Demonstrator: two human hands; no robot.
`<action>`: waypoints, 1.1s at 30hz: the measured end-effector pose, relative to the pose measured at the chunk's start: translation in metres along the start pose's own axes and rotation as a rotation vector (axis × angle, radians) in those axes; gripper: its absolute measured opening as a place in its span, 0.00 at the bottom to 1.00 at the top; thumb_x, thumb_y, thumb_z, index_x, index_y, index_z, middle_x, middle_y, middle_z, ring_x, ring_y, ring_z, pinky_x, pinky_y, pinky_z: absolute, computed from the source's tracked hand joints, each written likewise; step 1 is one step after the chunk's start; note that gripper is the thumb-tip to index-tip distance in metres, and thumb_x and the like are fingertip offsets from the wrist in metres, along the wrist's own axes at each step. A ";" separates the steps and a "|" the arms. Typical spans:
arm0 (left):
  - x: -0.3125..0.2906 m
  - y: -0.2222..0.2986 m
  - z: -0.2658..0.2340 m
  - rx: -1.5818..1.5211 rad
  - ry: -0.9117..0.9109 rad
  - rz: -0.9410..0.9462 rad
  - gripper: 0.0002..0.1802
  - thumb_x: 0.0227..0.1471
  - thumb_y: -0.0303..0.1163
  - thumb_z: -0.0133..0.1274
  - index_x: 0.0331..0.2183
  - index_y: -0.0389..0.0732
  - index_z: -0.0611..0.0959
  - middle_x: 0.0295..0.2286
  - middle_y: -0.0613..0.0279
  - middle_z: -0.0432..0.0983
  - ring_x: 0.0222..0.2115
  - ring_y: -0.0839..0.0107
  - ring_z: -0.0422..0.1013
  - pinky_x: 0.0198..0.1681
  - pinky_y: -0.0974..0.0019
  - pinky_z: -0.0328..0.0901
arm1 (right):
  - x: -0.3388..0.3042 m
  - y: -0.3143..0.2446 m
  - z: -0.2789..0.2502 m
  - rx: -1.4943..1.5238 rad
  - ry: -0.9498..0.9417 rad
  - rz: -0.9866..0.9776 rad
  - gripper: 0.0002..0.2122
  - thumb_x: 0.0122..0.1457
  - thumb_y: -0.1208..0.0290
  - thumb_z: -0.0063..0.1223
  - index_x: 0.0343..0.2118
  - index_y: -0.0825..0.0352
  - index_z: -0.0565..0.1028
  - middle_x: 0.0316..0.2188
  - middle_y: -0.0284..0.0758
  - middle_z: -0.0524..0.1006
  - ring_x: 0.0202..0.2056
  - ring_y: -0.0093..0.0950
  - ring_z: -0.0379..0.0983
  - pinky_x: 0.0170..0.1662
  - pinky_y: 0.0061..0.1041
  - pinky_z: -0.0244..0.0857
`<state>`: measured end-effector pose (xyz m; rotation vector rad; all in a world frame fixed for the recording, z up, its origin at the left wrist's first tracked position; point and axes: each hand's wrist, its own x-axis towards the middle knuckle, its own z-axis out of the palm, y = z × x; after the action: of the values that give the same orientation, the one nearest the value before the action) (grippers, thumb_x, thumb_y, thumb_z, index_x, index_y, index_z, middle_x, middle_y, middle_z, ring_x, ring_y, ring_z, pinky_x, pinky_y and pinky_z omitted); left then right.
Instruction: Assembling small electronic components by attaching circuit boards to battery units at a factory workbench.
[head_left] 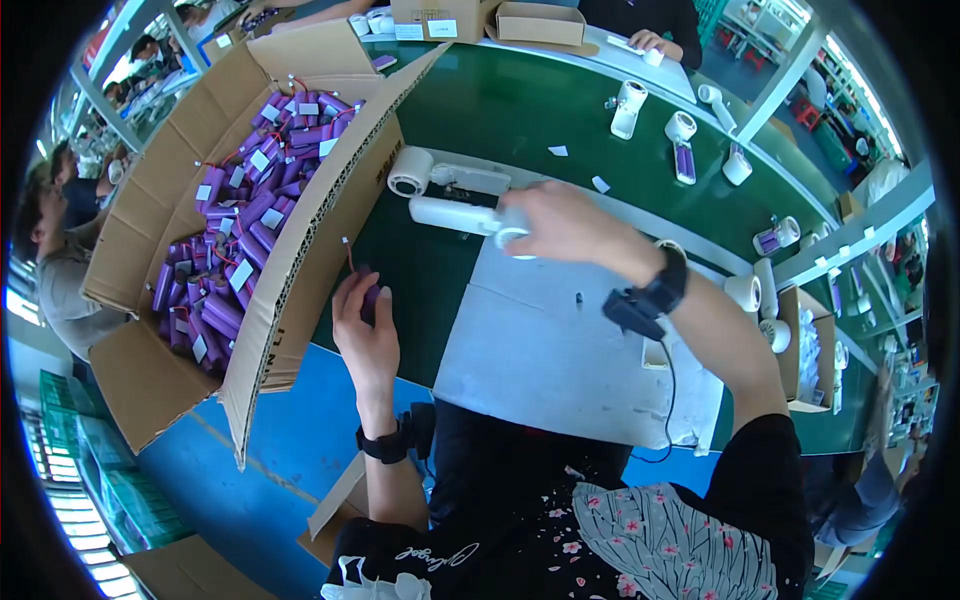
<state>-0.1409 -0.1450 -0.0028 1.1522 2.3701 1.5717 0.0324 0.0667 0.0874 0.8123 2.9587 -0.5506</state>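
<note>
My left hand [366, 335] is closed around a purple battery pack [371, 303] with a thin red wire and small white plug, beside the cardboard box wall. My right hand [562, 226] grips the round end of a white handheld fan part [452, 214]; its long handle points left. Just beyond lies another white fan housing [409, 172], its handle apparently open lengthwise. Below my right hand, a pale grey work mat [560, 330] covers part of the green table, with a tiny dark piece [579, 298] on it.
A large open cardboard box [330, 200] full of purple battery packs stands on the left. Several white fan units, one with a purple battery pack showing [684, 160], lie across the green table [500, 90]. A smaller carton [808, 350] sits right. Across the table, another person's hand [652, 42] works.
</note>
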 end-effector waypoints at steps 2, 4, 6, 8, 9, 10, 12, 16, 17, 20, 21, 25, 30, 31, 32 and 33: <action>-0.002 0.015 -0.002 -0.140 -0.046 -0.028 0.15 0.50 0.25 0.57 0.43 0.37 0.80 0.51 0.50 0.67 0.46 0.57 0.69 0.48 0.58 0.66 | -0.001 -0.006 0.015 -0.096 0.090 -0.003 0.28 0.47 0.60 0.62 0.50 0.71 0.70 0.40 0.50 0.75 0.40 0.45 0.74 0.44 0.33 0.69; -0.009 0.036 -0.007 -0.428 -0.101 -0.116 0.16 0.51 0.24 0.57 0.44 0.36 0.79 0.50 0.52 0.68 0.44 0.64 0.71 0.45 0.64 0.68 | -0.006 -0.014 0.021 -0.011 0.246 0.049 0.27 0.52 0.60 0.59 0.52 0.71 0.69 0.44 0.48 0.74 0.41 0.42 0.74 0.45 0.31 0.69; -0.014 0.062 -0.007 -0.466 -0.090 -0.025 0.19 0.50 0.24 0.57 0.46 0.36 0.77 0.51 0.53 0.67 0.46 0.67 0.70 0.45 0.66 0.68 | -0.019 -0.022 0.021 0.040 0.324 0.077 0.27 0.54 0.59 0.58 0.53 0.70 0.68 0.45 0.48 0.73 0.42 0.40 0.74 0.45 0.29 0.70; -0.020 0.093 0.005 -0.519 -0.164 0.145 0.26 0.49 0.25 0.60 0.51 0.38 0.73 0.51 0.53 0.66 0.48 0.66 0.69 0.46 0.66 0.68 | -0.056 -0.024 0.014 1.078 0.166 0.029 0.24 0.58 0.60 0.54 0.53 0.70 0.67 0.47 0.45 0.71 0.40 0.36 0.75 0.43 0.29 0.71; -0.019 0.112 0.016 -0.519 -0.258 0.235 0.31 0.47 0.26 0.62 0.53 0.39 0.70 0.52 0.52 0.65 0.49 0.63 0.68 0.46 0.65 0.68 | -0.072 -0.020 0.011 1.592 0.077 0.007 0.22 0.60 0.61 0.52 0.53 0.70 0.67 0.48 0.44 0.70 0.39 0.33 0.76 0.41 0.29 0.71; -0.019 0.137 0.028 -0.440 -0.359 0.392 0.34 0.45 0.27 0.63 0.54 0.38 0.69 0.51 0.52 0.67 0.49 0.62 0.68 0.50 0.64 0.65 | -0.085 -0.014 0.009 1.602 0.097 0.025 0.22 0.60 0.61 0.52 0.53 0.70 0.67 0.48 0.44 0.70 0.39 0.33 0.76 0.41 0.29 0.71; -0.023 0.163 0.055 -0.368 -0.478 0.552 0.37 0.43 0.28 0.65 0.54 0.37 0.68 0.49 0.52 0.69 0.49 0.60 0.68 0.53 0.63 0.62 | -0.110 0.000 0.007 1.712 0.443 0.063 0.16 0.63 0.62 0.48 0.47 0.69 0.70 0.32 0.35 0.75 0.31 0.29 0.77 0.33 0.27 0.73; -0.031 0.156 0.124 -0.217 -0.661 0.718 0.38 0.38 0.30 0.68 0.52 0.40 0.70 0.44 0.52 0.71 0.47 0.57 0.68 0.51 0.60 0.62 | -0.162 0.075 0.006 1.543 0.517 0.136 0.12 0.63 0.64 0.47 0.44 0.66 0.71 0.32 0.34 0.75 0.28 0.24 0.75 0.30 0.25 0.70; -0.032 0.149 0.140 -0.190 -0.786 0.682 0.36 0.37 0.30 0.68 0.50 0.40 0.71 0.42 0.54 0.72 0.45 0.59 0.69 0.49 0.61 0.64 | -0.171 0.079 0.005 1.326 0.517 0.275 0.10 0.63 0.66 0.48 0.42 0.66 0.71 0.30 0.33 0.75 0.28 0.23 0.74 0.29 0.24 0.69; -0.029 0.145 0.175 -0.203 -1.049 0.546 0.34 0.37 0.29 0.68 0.48 0.40 0.71 0.38 0.57 0.73 0.39 0.63 0.71 0.45 0.63 0.66 | -0.184 0.090 0.011 0.894 0.487 0.542 0.06 0.61 0.70 0.51 0.37 0.65 0.72 0.25 0.31 0.74 0.27 0.21 0.73 0.28 0.23 0.68; -0.028 0.147 0.185 -0.205 -1.171 0.472 0.33 0.37 0.29 0.68 0.47 0.40 0.72 0.36 0.58 0.74 0.37 0.66 0.72 0.43 0.64 0.66 | -0.185 0.090 0.026 0.776 0.604 0.433 0.05 0.59 0.72 0.52 0.35 0.66 0.72 0.25 0.31 0.73 0.27 0.23 0.73 0.28 0.23 0.67; -0.012 0.145 0.200 -0.382 -1.299 0.327 0.28 0.37 0.30 0.68 0.41 0.39 0.73 0.32 0.59 0.76 0.35 0.66 0.73 0.40 0.63 0.68 | -0.186 0.090 0.058 0.456 0.791 0.179 0.04 0.53 0.78 0.57 0.31 0.68 0.73 0.24 0.33 0.71 0.25 0.26 0.73 0.27 0.25 0.67; -0.011 0.122 0.199 -0.547 -1.327 0.328 0.20 0.40 0.26 0.65 0.37 0.38 0.76 0.31 0.64 0.75 0.31 0.79 0.70 0.36 0.71 0.67 | -0.183 0.084 0.062 0.271 0.682 0.052 0.05 0.48 0.82 0.59 0.27 0.71 0.73 0.27 0.37 0.71 0.27 0.34 0.72 0.28 0.28 0.67; -0.013 0.131 0.196 -0.534 -1.329 0.319 0.18 0.40 0.25 0.65 0.36 0.38 0.77 0.30 0.65 0.76 0.31 0.80 0.70 0.36 0.71 0.67 | -0.188 0.084 0.064 0.280 0.678 0.089 0.05 0.47 0.82 0.59 0.27 0.71 0.73 0.27 0.38 0.71 0.27 0.35 0.72 0.28 0.29 0.67; -0.015 0.131 0.201 -0.547 -1.315 0.373 0.17 0.41 0.25 0.64 0.36 0.38 0.77 0.29 0.65 0.76 0.30 0.79 0.71 0.35 0.70 0.68 | -0.192 0.084 0.063 0.280 0.674 0.126 0.06 0.46 0.82 0.59 0.26 0.72 0.73 0.28 0.38 0.71 0.28 0.36 0.72 0.29 0.30 0.67; -0.018 0.129 0.204 -0.554 -1.304 0.421 0.17 0.42 0.25 0.63 0.37 0.39 0.77 0.29 0.65 0.76 0.29 0.79 0.71 0.35 0.70 0.68 | -0.193 0.082 0.062 0.272 0.680 0.142 0.06 0.45 0.82 0.60 0.26 0.72 0.73 0.27 0.39 0.70 0.28 0.37 0.71 0.30 0.31 0.66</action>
<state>0.0315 0.0248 0.0004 1.7561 0.8469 0.8712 0.2359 0.0167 0.0242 1.4856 3.4072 -0.8189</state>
